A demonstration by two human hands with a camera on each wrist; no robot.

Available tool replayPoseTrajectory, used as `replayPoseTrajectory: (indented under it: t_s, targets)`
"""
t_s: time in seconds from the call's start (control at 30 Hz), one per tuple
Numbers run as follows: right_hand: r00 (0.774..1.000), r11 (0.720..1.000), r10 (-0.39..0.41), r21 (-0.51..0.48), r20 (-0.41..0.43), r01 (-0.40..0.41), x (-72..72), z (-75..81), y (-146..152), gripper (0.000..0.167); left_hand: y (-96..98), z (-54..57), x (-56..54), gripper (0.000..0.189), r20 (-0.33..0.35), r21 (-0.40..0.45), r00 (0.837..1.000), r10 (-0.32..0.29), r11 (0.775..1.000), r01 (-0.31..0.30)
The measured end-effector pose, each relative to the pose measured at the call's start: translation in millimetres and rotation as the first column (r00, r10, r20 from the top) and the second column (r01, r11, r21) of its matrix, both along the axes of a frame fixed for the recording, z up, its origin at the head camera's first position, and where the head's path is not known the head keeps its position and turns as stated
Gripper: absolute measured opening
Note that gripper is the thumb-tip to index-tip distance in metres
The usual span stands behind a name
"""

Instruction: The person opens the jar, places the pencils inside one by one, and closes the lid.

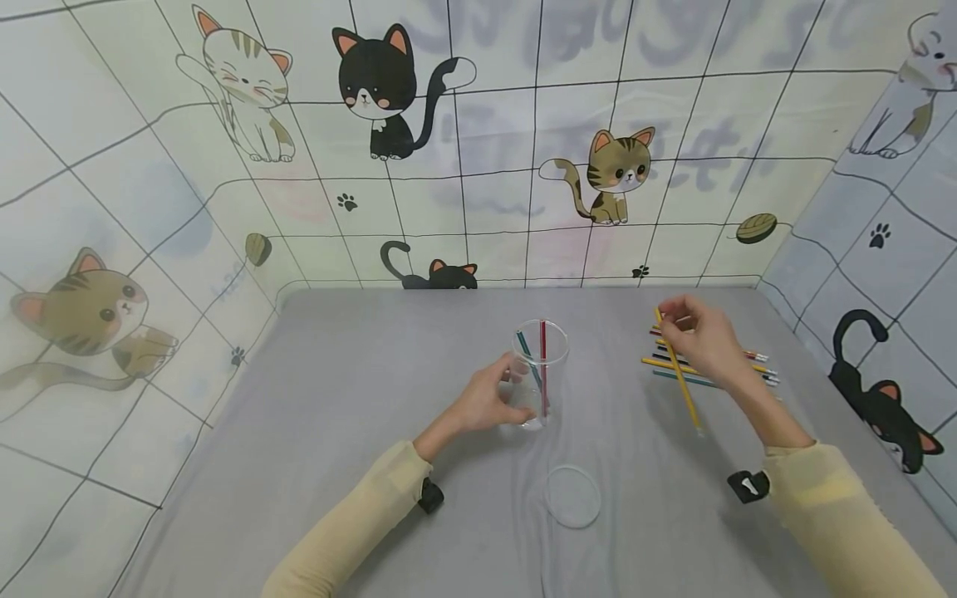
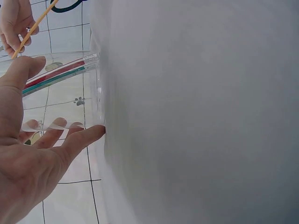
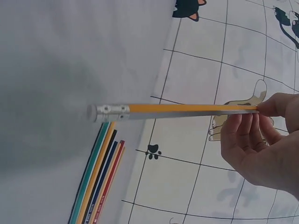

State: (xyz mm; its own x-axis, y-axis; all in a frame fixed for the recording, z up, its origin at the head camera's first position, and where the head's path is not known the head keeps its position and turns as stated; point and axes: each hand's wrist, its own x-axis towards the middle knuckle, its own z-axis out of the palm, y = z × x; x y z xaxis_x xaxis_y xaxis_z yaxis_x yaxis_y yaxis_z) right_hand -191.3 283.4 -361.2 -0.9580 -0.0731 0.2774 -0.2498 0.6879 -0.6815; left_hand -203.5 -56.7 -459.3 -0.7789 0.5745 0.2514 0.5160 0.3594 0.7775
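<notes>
A clear plastic cup (image 1: 529, 390) stands upright on the grey cloth with a red pencil (image 1: 543, 357) and a teal pencil (image 1: 527, 349) inside. My left hand (image 1: 486, 397) grips the cup's side low down, thumb on one side and fingers round the other; the left wrist view shows the same hand (image 2: 42, 135) around it. Between thumb and fingertips, my right hand (image 1: 703, 339) pinches a yellow pencil (image 1: 682, 382) by one end. Its eraser end points down toward me. Under that hand lies a row of several pencils (image 3: 98, 182) in teal, yellow, black, dark blue and red.
A clear round lid or ring (image 1: 572, 497) lies flat in front of the cup, nearer to me. The grey cloth (image 1: 359, 365) covers the table. Behind and at the sides hang sheets with printed cats (image 1: 377, 91) and grid lines.
</notes>
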Motion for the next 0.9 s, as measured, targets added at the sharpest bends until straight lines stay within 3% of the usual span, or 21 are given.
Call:
replayPoseTrajectory:
  t_s: [0.33, 0.73, 0.9]
  targets:
    - [1.000, 0.996, 0.012, -0.086, 0.022, -0.010, -4.0, 18.6, -6, 0.028, -0.2, 1.3, 0.8, 0.067, 0.012, -0.004, 1.000, 0.000, 1.000, 0.000]
    - [0.999, 0.993, 0.030, -0.110, -0.011, -0.031, -7.9, 37.2, -18, 0.028, -0.5, 0.2, 0.3, 0.067, 0.002, 0.010, 1.000, -0.009, 1.000, 0.009]
    - [1.000, 0.995, 0.014, -0.103, 0.013, -0.013, -8.1, 45.3, -28, 0.029, -0.3, -0.2, -0.3, 0.069, 0.014, -0.004, 1.000, -0.007, 1.000, 0.007]
